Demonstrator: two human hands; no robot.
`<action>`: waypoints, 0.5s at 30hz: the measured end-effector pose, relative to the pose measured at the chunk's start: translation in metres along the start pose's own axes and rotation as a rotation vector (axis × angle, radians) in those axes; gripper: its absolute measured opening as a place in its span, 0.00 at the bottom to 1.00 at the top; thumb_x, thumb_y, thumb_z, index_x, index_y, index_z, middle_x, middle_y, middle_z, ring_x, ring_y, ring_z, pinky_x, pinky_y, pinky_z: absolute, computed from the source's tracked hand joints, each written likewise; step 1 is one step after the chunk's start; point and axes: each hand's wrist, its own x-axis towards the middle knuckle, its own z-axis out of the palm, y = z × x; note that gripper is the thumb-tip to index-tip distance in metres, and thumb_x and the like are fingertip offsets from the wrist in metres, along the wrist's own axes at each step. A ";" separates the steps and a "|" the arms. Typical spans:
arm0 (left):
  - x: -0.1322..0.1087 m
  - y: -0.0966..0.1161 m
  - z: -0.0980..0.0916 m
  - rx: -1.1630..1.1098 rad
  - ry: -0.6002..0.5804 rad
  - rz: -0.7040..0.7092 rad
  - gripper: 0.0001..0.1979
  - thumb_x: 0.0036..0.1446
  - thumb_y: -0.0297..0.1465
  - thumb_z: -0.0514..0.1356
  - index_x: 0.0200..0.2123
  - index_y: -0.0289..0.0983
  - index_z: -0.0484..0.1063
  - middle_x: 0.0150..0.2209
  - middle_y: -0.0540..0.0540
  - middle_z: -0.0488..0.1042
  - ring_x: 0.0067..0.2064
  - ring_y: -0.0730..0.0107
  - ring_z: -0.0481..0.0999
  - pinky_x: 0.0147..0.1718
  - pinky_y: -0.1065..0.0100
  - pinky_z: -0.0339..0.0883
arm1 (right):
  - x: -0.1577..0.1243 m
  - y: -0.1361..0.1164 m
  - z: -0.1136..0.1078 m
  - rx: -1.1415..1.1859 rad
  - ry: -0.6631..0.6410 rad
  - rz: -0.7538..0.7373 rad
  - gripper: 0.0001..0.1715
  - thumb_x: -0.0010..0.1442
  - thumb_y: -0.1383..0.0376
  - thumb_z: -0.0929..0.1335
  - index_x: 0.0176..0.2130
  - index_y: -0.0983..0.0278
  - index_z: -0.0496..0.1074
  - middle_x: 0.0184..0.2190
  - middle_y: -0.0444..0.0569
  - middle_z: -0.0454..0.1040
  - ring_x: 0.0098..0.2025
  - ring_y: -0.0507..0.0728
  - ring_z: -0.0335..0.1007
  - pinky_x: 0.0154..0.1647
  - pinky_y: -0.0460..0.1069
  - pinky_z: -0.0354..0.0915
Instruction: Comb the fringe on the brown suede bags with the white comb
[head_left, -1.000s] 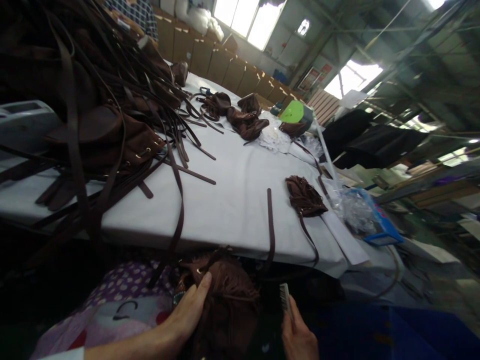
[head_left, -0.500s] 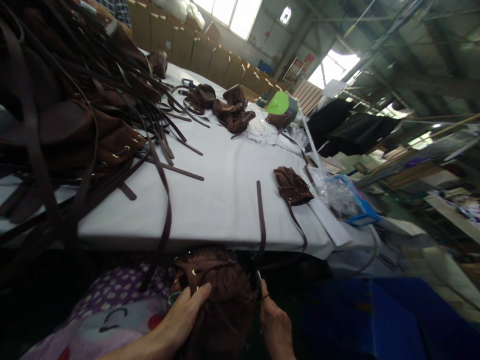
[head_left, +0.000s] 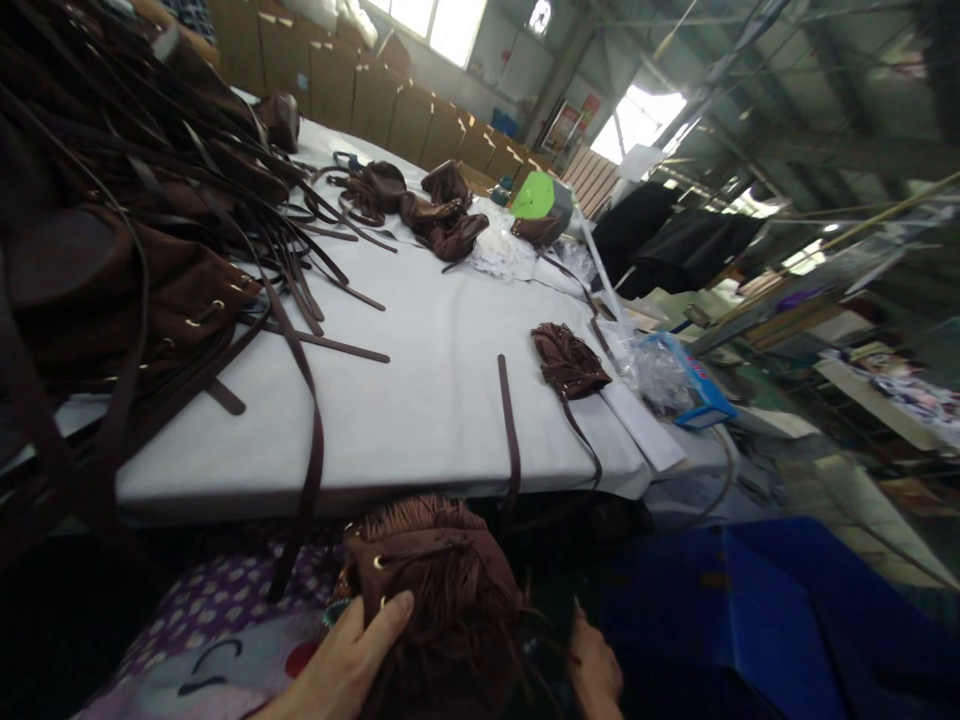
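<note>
My left hand grips a brown fringed drawstring bag by its side, thumb lying over the front near the gold eyelets. The bag hangs below the table's front edge, over my lap, its fringe partly fanned out. To the right of the bag and apart from it, my right hand is closed round a small tool with a pale metal tip; most of the tool is hidden in the fingers. A brown strap runs over the table edge just above the bag.
A big heap of brown bags and straps covers the left of the white table. Another fringed bag lies at right, near a blue box with plastic bags. A blue bin stands at lower right. Cartons line the back.
My right hand has moved right and down, away from the bag, with the metal-tipped tool. The bag's fringe now spreads more loosely to the right. My left hand keeps its grip.
</note>
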 end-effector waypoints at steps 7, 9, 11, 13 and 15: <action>0.011 0.009 0.009 -0.586 0.123 -0.314 0.22 0.56 0.40 0.60 0.52 0.40 0.67 0.48 0.40 0.78 0.50 0.55 0.76 0.51 0.56 0.69 | -0.022 0.008 -0.039 0.483 -0.121 0.400 0.32 0.63 0.56 0.54 0.61 0.67 0.61 0.27 0.54 0.79 0.29 0.61 0.78 0.30 0.51 0.72; 0.016 0.008 0.014 -0.614 0.143 -0.339 0.22 0.55 0.39 0.61 0.52 0.40 0.67 0.47 0.40 0.79 0.47 0.56 0.78 0.49 0.56 0.70 | -0.035 -0.042 -0.046 0.538 -0.039 0.124 0.29 0.64 0.57 0.57 0.61 0.63 0.61 0.29 0.50 0.79 0.29 0.58 0.77 0.30 0.49 0.72; 0.017 0.007 0.016 -0.610 0.134 -0.328 0.22 0.55 0.38 0.61 0.52 0.39 0.67 0.47 0.41 0.78 0.48 0.55 0.78 0.51 0.55 0.70 | -0.044 -0.091 -0.052 0.561 0.122 -0.314 0.27 0.65 0.66 0.56 0.62 0.59 0.59 0.39 0.50 0.78 0.39 0.55 0.76 0.39 0.47 0.72; 0.015 0.005 0.013 -0.564 0.138 -0.296 0.22 0.55 0.37 0.61 0.53 0.39 0.67 0.48 0.41 0.78 0.51 0.56 0.76 0.54 0.56 0.67 | -0.047 -0.123 -0.056 0.490 0.211 -0.629 0.32 0.63 0.74 0.55 0.64 0.58 0.55 0.39 0.50 0.76 0.39 0.53 0.75 0.40 0.45 0.71; 0.013 0.002 0.009 -0.495 0.156 -0.265 0.22 0.55 0.36 0.61 0.52 0.39 0.67 0.50 0.42 0.77 0.54 0.57 0.74 0.57 0.57 0.63 | -0.043 -0.134 -0.055 0.354 0.222 -0.695 0.37 0.59 0.79 0.54 0.65 0.59 0.52 0.32 0.48 0.73 0.33 0.52 0.73 0.34 0.44 0.71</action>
